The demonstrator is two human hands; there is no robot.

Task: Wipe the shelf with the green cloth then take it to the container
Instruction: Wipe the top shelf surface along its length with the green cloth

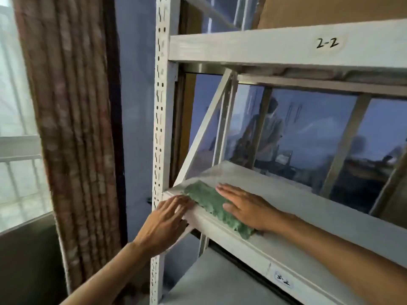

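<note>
right hand (246,208) flat on green cloth (209,201) | shelf (308,208) | left hand (164,221) seemingly at edge

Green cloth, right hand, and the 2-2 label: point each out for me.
green cloth (209,201): head view, middle of its exposed top.
right hand (246,205): head view, back of hand.
2-2 label (327,43): head view, handwritten digits.

The green cloth (211,203) looks nubby, matt textile. The shelf (297,208) is pale painted metal, smooth with dull sheen; its perforated upright (160,119) matches. The curtain (72,128) is coarse woven fabric.
</note>
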